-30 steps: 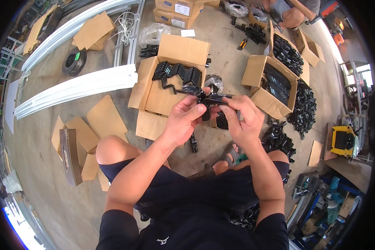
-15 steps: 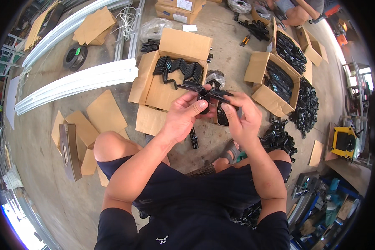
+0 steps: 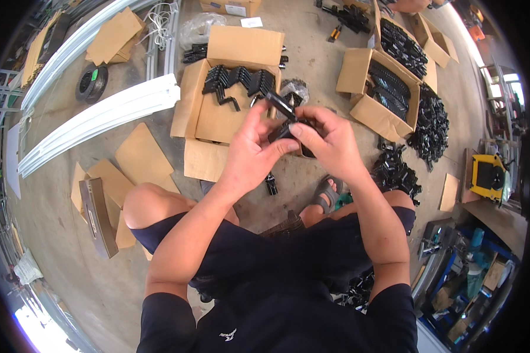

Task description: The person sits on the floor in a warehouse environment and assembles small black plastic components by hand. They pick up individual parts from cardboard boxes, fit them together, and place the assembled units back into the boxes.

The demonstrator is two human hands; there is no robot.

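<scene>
black part [image 3: 281,106] held up at near right corner of flapped carton [image 3: 192,101]; left hand [image 3: 250,154] and right hand [image 3: 331,140] both closed round it. seems mid-adjustment; next move likely needs steady two-handed alignment.

Downward fisheye view from head height

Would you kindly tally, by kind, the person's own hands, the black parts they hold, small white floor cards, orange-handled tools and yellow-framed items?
Left hand and right hand: 2
Black part: at least 1, partly hidden
White card: 1
Orange-handled tool: 1
Yellow-framed item: 1
Total: at least 6
</scene>
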